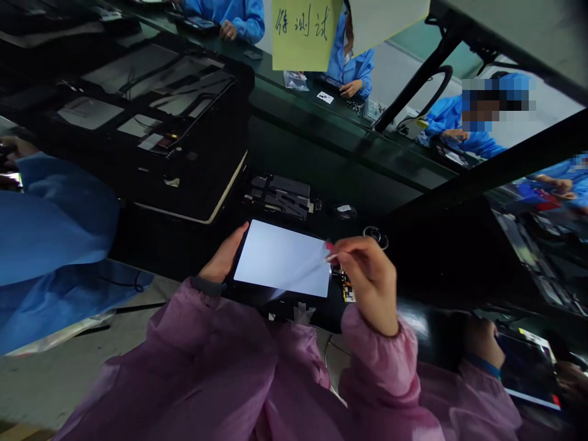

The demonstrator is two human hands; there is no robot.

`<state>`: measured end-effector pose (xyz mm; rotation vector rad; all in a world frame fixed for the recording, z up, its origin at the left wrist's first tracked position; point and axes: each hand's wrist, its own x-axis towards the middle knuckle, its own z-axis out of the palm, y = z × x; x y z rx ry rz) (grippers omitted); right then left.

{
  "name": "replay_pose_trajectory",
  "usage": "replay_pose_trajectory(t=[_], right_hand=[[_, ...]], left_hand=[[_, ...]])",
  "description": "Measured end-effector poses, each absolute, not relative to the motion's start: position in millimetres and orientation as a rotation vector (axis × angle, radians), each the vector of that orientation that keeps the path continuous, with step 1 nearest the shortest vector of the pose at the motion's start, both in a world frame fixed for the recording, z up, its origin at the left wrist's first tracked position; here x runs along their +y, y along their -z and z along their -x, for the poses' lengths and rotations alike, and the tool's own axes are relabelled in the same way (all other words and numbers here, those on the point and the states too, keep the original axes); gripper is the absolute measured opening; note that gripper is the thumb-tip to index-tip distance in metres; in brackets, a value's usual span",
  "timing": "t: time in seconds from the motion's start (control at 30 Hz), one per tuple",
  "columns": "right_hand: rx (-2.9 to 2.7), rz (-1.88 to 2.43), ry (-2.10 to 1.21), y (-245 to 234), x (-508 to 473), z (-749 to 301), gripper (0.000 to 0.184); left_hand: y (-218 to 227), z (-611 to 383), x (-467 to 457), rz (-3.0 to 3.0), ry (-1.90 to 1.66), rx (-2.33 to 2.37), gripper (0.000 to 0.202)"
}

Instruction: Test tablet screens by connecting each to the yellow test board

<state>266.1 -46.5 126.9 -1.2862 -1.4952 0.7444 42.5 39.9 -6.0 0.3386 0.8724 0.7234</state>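
Note:
I hold a tablet [281,257] with a lit white screen over a dark workbench [321,165]. My left hand [223,257] grips the tablet's left edge, fingers wrapped round it. My right hand [367,275] is pinched on a thin clear film [324,260] at the tablet's right edge; the film seems to lift off the screen corner. Both arms wear pink sleeves.
A tray of opened devices [151,116] stands at the left. Small black parts [282,195] lie behind the tablet. A yellow paper sign [303,33] hangs above. People in blue coats work at the far side and left. Another pink-sleeved hand [482,343] holds a tablet at right.

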Motion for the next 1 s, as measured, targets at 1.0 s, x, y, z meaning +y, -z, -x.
replay_pose_trajectory(t=[1.0], right_hand=[[-2.051,1.664,-0.111,0,-67,-244,0.038]], left_hand=[[3,-42,31,-0.464,-0.779,1.116,0.056]])
